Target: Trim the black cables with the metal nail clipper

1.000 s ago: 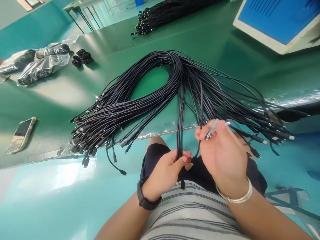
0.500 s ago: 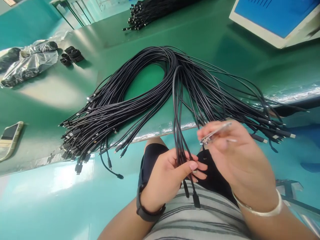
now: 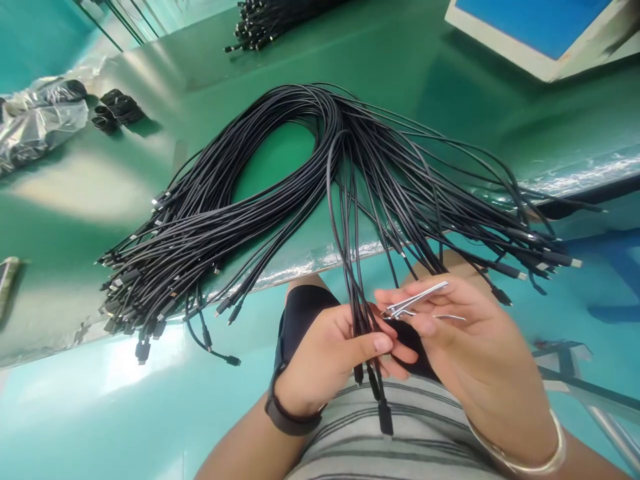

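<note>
Several black cables run down from the large bundle into my left hand, whose thumb presses them against the fingers. Their connector ends hang below that hand, in front of the striped shirt. My right hand pinches a silver nail clipper between thumb and fingers. The clipper's jaws point left, close beside the held cables; whether they touch a cable I cannot tell. The main cable bundle lies looped on the table, with its ends fanned out to the left and right.
The green table has its front edge just beyond my knees. A second cable bundle lies at the back. A blue and white box stands back right. At left are plastic-wrapped cables, small black coils and a phone.
My right hand has come down and left with the nail clipper, closer to the held cables. More connector ends show below my left hand. The view has shifted slightly.
</note>
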Demonstrator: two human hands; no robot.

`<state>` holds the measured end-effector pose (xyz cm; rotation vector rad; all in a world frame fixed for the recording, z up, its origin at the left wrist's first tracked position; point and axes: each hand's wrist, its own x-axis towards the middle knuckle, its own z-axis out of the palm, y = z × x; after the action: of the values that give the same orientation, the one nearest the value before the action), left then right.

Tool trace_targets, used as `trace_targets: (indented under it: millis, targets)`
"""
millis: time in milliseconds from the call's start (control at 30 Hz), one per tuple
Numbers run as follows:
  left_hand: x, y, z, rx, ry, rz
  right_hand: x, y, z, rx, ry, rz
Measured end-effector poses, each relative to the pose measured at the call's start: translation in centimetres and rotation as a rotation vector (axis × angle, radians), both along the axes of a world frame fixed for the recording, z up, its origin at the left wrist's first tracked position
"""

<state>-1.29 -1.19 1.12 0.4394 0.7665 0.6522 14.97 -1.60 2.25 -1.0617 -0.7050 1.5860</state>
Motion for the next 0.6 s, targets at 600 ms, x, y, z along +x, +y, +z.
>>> trace_targets:
  millis: [600]
  targets:
    - [1.4, -0.9, 0.7, 0.188, 0.475, 0.204, -0.9, -0.9, 0.0, 0.001, 0.018, -0.013]
